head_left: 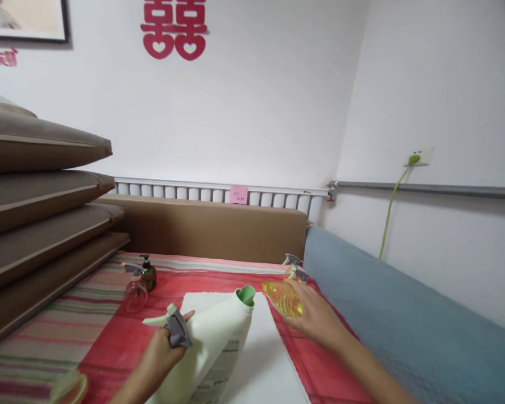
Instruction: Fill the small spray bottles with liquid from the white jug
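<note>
My left hand [164,353] is closed around a grey and pale green spray trigger head [177,328]. It sits against the side of a large pale green bottle [210,336]; whether it also grips that bottle I cannot tell. The large bottle leans to the right, and something green, cup- or funnel-like [247,294], shows at its mouth. In my right hand [313,314] lies a small clear bottle of yellow liquid [284,297], tipped on its side. Its narrow end points left toward the green mouth, with a gap between them. A white cloth [261,359] is underneath.
At left stand a clear pink spray bottle [135,294] and a dark pump bottle [149,273]. More spray bottles [292,261] are partly behind my right hand. A yellowish round lid-like thing [69,387] lies lower left. Stacked cushions [46,191] and a blue padded side [387,297] flank the surface.
</note>
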Available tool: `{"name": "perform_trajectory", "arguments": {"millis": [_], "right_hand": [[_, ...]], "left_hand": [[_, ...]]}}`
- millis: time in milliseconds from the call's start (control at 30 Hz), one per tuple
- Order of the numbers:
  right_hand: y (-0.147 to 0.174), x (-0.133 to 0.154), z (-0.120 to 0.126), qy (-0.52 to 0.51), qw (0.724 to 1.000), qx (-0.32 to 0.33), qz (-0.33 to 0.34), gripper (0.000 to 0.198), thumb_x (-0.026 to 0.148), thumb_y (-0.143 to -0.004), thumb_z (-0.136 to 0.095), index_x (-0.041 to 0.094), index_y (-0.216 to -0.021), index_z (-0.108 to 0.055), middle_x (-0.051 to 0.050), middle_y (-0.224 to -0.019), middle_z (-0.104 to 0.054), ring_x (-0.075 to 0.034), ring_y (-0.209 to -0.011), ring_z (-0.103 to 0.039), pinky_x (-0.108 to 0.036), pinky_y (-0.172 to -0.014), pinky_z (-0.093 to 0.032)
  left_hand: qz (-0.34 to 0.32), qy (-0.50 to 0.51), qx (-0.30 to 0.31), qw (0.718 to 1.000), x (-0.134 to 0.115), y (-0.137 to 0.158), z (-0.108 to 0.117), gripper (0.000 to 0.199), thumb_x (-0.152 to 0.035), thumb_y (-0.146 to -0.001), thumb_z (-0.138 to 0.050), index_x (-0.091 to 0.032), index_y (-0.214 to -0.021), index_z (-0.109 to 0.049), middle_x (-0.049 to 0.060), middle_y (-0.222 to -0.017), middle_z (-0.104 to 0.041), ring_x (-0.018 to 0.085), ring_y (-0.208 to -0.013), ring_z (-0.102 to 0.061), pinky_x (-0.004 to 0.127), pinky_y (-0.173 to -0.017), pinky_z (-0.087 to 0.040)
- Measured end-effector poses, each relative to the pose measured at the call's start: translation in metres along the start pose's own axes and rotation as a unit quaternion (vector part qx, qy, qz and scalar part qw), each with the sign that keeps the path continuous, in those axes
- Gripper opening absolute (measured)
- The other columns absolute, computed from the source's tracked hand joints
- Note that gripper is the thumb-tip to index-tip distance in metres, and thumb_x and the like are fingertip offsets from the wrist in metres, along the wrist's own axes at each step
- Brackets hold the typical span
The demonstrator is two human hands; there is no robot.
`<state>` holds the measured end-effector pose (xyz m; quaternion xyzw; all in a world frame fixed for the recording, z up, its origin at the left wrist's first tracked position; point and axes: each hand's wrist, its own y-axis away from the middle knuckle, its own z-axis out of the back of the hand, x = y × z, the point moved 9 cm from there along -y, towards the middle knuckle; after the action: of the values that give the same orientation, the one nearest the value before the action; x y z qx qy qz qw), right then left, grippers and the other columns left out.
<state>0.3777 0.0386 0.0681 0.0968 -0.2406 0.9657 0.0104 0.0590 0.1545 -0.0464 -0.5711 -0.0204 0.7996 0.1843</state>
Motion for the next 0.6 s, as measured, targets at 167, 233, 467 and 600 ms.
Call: {"name": "perform_trajectory", "arguments": {"millis": [167, 233, 467, 600], "right_hand": [[-0.018, 0.024, 0.003, 0.049, 0.997, 0.016, 0.05, 0.057, 0.027, -0.066, -0.058, 0.015, -0.122, -0.048, -0.014, -0.122, -0.056, -0.03, -0.112, -0.05, -0.046, -0.095, -0.039], [-0.022, 0.033, 0.005, 0.062, 0.996, 0.019, 0.069, 0.055, 0.026, -0.066, -0.058, 0.018, -0.12, -0.049, -0.012, -0.121, -0.057, -0.03, -0.11, -0.051, -0.045, -0.093, -0.04], [-0.03, 0.049, 0.015, 0.11, 0.987, 0.02, 0.118, 0.057, 0.02, -0.067, -0.057, 0.02, -0.122, -0.046, -0.01, -0.122, -0.056, -0.029, -0.109, -0.05, -0.043, -0.09, -0.041], [-0.034, 0.053, 0.019, 0.137, 0.981, 0.024, 0.137, 0.057, 0.02, -0.069, -0.055, 0.022, -0.125, -0.044, -0.008, -0.121, -0.057, -0.027, -0.105, -0.051, -0.042, -0.088, -0.042]], "left_hand": [[-0.012, 0.026, 0.035, 0.999, 0.006, 0.001, -0.006, 0.059, -0.013, -0.057, -0.054, -0.008, -0.116, -0.06, 0.002, -0.074, -0.07, 0.014, -0.053, -0.053, 0.021, -0.051, -0.039], [-0.015, 0.035, 0.037, 0.999, 0.006, 0.002, -0.004, 0.06, -0.012, -0.057, -0.054, -0.007, -0.117, -0.059, 0.006, -0.084, -0.072, 0.017, -0.062, -0.059, 0.021, -0.055, -0.042], [-0.008, 0.034, 0.042, 0.999, -0.005, 0.008, -0.001, 0.06, -0.008, -0.057, -0.053, -0.008, -0.116, -0.06, 0.007, -0.092, -0.073, 0.02, -0.07, -0.063, 0.022, -0.06, -0.046], [0.001, 0.023, 0.055, 0.998, -0.009, 0.01, -0.003, 0.064, -0.006, -0.057, -0.049, -0.006, -0.12, -0.056, 0.006, -0.085, -0.074, 0.019, -0.067, -0.063, 0.022, -0.058, -0.046]]}}
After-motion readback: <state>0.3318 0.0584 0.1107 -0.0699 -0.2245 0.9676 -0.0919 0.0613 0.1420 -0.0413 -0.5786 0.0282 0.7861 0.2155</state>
